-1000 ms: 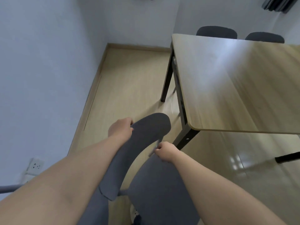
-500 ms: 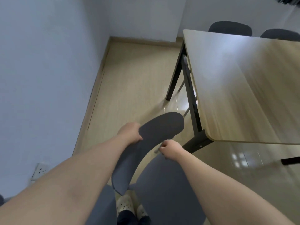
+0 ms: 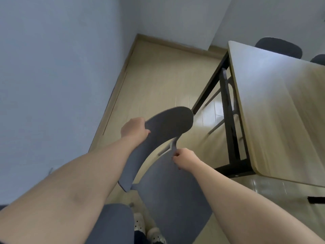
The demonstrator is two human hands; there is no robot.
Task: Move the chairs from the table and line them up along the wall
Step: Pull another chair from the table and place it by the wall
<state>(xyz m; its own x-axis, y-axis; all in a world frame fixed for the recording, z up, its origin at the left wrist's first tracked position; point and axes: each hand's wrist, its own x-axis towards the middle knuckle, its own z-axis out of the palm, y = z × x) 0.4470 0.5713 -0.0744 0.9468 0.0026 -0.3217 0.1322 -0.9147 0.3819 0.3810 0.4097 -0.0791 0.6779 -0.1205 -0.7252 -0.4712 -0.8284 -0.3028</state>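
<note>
Chair point(image 3: 163, 173) is off the table point(image 3: 281, 110), near the wall point(image 3: 52, 76). Your left hand point(image 3: 134, 130) is clamped on the backrest edge, right hand point(image 3: 184, 159) closed at the seat's rear edge. Looks rigid and light; padding may slip, so grip the frame.

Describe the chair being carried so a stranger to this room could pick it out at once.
Start at the light wooden table on black legs, then look to its near corner. Just left of it, a dark grey chair is gripped by the left hand on the backrest and the right hand near the seat. The other chairs sit untouched behind the table.
</note>
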